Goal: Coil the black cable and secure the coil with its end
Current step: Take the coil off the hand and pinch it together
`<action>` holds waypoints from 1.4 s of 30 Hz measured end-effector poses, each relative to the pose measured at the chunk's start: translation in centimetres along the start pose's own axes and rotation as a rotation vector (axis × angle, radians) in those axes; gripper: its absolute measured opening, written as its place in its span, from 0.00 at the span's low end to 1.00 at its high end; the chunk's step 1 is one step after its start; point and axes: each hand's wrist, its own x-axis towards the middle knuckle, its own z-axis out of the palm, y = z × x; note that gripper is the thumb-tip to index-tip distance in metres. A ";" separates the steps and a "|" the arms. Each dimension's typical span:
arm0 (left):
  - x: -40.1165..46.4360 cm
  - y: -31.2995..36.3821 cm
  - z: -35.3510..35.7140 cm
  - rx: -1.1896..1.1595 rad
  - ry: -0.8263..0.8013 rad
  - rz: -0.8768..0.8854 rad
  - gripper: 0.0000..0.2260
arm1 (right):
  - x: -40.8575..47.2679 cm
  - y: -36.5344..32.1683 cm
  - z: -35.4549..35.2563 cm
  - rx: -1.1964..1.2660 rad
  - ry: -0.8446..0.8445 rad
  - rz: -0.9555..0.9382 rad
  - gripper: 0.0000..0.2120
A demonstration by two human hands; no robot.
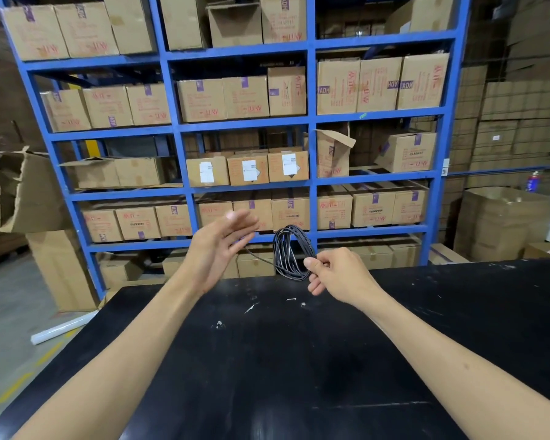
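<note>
Left hand (218, 249) is raised above the far-left corner of the black table (299, 360), palm turned up and inward, fingers spread loose and apart, gripping nothing. Its forearm runs up from the near-left edge at a slant, wrist bent back a little. The fingertips look blurred. A single strand of the black cable (291, 254) runs from just beside the left palm, slanting down to the right into the coil. I cannot tell whether that strand touches the palm.

The coil itself hangs upright in the air over the table's far edge, several loops bunched together in an oval, clear of the tabletop. Right hand (334, 274) is pinched onto the coil's right side, thumb on top and forefinger curled under, the other fingers folded below. Its forearm stretches in from the near-right corner, almost straight.

Small white flecks mark the tabletop just below the hands. Behind the table stands a blue rack (311, 122) stacked with cardboard boxes (246, 96), and a white roll (62, 327) lies on the floor off the table's left edge.
</note>
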 end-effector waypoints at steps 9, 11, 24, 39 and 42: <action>-0.8 -2.5 1.4 0.908 -0.161 0.451 0.16 | -0.4 -0.3 1.1 0.017 -0.311 -0.010 0.17; -0.3 -2.8 1.6 1.096 -0.340 0.371 0.18 | -0.4 -0.5 1.0 -0.020 -0.383 -0.035 0.17; -1.4 -7.0 2.1 0.916 -0.075 -0.078 0.21 | -0.3 -0.4 1.9 -0.149 -0.137 -0.057 0.08; -1.5 -8.0 2.1 0.695 -0.023 -0.258 0.20 | 0.5 -0.6 3.2 -0.118 -0.154 -0.075 0.07; -1.6 -7.9 2.1 0.586 -0.006 -0.269 0.16 | 0.4 -0.3 3.4 -0.073 -0.126 -0.090 0.07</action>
